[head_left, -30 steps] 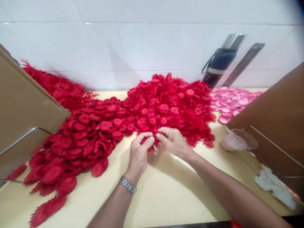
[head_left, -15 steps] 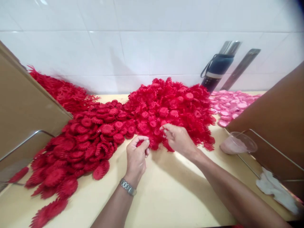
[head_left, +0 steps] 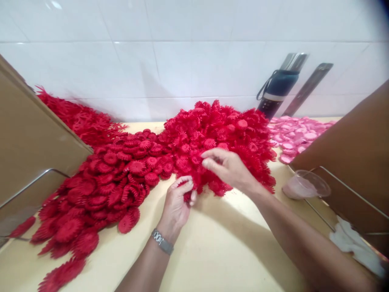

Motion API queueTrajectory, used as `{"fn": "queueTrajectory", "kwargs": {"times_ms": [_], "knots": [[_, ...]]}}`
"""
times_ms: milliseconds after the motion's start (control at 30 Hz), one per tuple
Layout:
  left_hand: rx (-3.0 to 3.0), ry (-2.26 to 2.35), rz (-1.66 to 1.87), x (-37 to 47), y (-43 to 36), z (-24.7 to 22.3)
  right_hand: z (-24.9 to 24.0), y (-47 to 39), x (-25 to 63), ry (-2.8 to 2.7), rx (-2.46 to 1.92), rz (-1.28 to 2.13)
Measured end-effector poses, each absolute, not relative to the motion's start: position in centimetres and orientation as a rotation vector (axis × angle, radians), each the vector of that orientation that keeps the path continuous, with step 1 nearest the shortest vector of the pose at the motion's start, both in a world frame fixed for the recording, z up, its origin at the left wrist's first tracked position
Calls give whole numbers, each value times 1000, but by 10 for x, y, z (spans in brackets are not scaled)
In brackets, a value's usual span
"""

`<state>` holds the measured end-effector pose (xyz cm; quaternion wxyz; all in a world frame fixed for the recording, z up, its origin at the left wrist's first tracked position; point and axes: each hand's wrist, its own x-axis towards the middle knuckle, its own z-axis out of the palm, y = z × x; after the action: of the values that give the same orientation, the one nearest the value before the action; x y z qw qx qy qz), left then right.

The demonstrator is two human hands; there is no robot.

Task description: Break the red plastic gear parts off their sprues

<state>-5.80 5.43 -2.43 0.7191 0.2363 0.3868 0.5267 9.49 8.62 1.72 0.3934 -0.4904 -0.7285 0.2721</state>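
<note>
My left hand (head_left: 179, 198), with a metal watch on its wrist, is closed around a small red petal piece (head_left: 188, 194) just in front of the central heap. Above and to the right of it is my right hand (head_left: 223, 164), thumb and forefinger apart, over the front of the large heap of red fringed flower pieces (head_left: 219, 125). Nothing can be seen between its fingers. A second heap of flatter red scalloped discs (head_left: 106, 182) spreads over the left side of the table, a few discs lying at its near end.
Cardboard boxes (head_left: 36, 129) flank both sides. Spiky red pieces (head_left: 79, 119) lie at back left, pink discs (head_left: 298, 134) at back right. A blue flask (head_left: 279, 87) and a metal bar (head_left: 310, 89) stand by the tiled wall. A plastic cup (head_left: 304, 185) and white tissue (head_left: 355, 245) are at right.
My right hand has moved slightly left and its thumb and forefinger have parted. My left hand has turned a little, showing more of the red piece in it.
</note>
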Motion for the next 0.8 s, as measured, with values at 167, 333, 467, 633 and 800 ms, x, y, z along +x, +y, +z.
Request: {"fn": "queueTrajectory", "kwargs": {"times_ms": [167, 333, 467, 633, 800], "knots": [[582, 877, 1149, -58, 52, -22, 12, 70, 83, -1815, -1143, 1085], [465, 804, 1140, -57, 53, -19, 26, 102, 120, -1833, -1370, 346], [514, 806, 1107, -55, 52, -19, 21, 126, 155, -1903, -1652, -287], [589, 878, 1112, -54, 54, -21, 4, 123, 164, -1891, -1588, -342], [659, 966, 1137, -55, 54, -21, 13, 115, 171, -1774, -1568, -254]]}}
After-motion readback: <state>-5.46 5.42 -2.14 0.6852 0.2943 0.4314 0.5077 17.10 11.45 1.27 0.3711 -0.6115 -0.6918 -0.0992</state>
